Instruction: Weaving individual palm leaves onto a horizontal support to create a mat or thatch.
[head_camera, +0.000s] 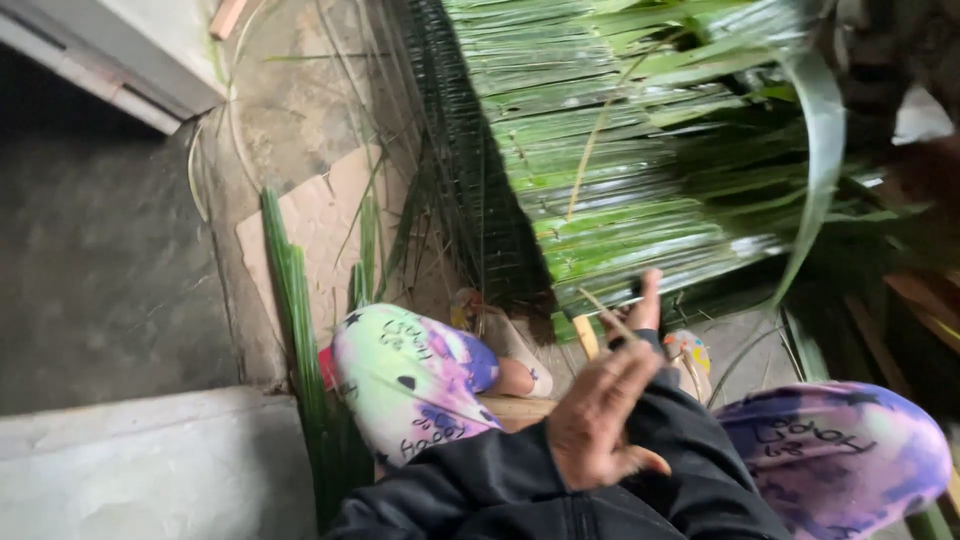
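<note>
Head view, item: woven palm-leaf panel (610, 190), lying on ground ahead of knees, approx. most strips laid flat; loose fronds (300, 330) at left waiting unused. Left hand (600, 420) hovering w/ fingers spread, gripping nothing. Right hand (643, 305) partly hidden, grip can't tell.

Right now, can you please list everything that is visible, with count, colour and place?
leaf mat: one, green, woven, top centre, in front of the knees
loose leaves: several, green, left of the left knee
cardboard: one, brown, on the floor at left
floor: grey concrete, left
step: one, pale grey, bottom left
sandals: two, multicoloured, under the mat edge
trousers: purple and green pattern, both knees
sleeve: black, bottom centre
hand: one clearly seen, fingers spread, centre, by a thin strip
</note>
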